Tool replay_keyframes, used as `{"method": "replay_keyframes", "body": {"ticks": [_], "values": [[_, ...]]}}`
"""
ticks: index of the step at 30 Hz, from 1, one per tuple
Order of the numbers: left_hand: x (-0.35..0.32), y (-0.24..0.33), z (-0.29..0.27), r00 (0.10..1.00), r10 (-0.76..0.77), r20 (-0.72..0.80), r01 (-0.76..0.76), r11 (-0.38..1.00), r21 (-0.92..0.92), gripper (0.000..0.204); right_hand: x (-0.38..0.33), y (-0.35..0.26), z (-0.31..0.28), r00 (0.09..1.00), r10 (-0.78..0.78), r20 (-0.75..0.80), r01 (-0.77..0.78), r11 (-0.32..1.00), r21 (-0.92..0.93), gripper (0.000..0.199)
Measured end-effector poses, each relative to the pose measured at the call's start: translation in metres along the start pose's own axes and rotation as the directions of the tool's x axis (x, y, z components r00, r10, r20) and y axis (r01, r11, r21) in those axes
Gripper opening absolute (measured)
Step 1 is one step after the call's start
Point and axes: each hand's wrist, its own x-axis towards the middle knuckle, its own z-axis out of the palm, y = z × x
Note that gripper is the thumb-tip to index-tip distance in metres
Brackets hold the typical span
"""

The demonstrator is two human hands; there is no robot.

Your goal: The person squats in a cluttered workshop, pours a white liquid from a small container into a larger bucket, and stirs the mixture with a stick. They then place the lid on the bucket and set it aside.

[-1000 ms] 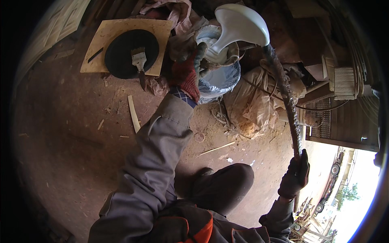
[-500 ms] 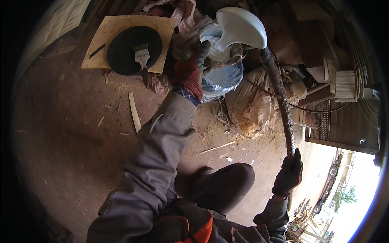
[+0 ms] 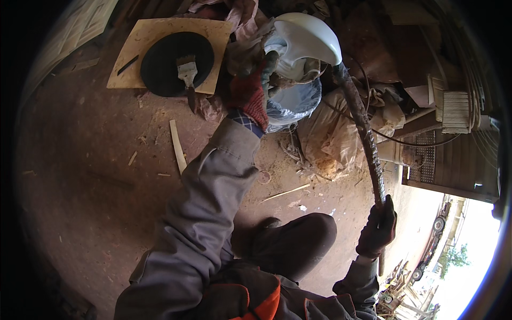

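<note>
Left hand [image 3: 250,90] fingers grip white shade [image 3: 306,37]; right hand [image 3: 378,229] clasps pole [image 3: 362,128]

Red knit glove [image 3: 249,95], white helmet-like shell [image 3: 309,34], dark glove [image 3: 377,230], dark rusty rod [image 3: 362,128], grey sleeve [image 3: 208,202], black disc [image 3: 169,60].

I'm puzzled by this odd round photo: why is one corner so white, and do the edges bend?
Head view: daylight from outside burns the lower right white, while the dirt floor stays dim. The fisheye lens bends the long rod in the right hand, and the rim goes black. The white shell is evenly lit and sharp.
</note>
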Motion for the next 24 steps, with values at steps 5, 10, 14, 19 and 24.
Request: {"method": "replay_keyframes", "body": {"ticks": [5,10,14,19,24], "values": [[-0.005,0.002,0.002,0.996,-0.086,-0.008,0.086,0.995,-0.059,0.046,-0.001,0.004,0.006,0.999,-0.042,-0.029,0.042,0.999,-0.023,0.040],[0.006,-0.007,-0.005,1.000,-0.010,0.007,0.009,0.990,0.143,0.051,-0.004,0.005,0.001,0.999,0.049,-0.023,-0.049,0.998,-0.029,0.041],[0.013,-0.014,-0.006,0.997,0.071,-0.007,-0.069,0.988,0.139,0.053,-0.006,0.009,0.003,0.996,0.093,-0.004,-0.093,0.995,0.042,0.041],[0.006,-0.012,-0.002,0.994,-0.107,-0.008,0.106,0.994,-0.026,0.055,-0.007,0.014,0.008,1.000,0.026,0.002,-0.026,0.998,0.050,0.040],[0.006,-0.012,-0.002,0.995,-0.094,-0.040,0.089,0.989,-0.118,0.049,-0.008,0.015,0.008,0.996,0.076,0.039,-0.078,0.996,0.034,0.039]]}}
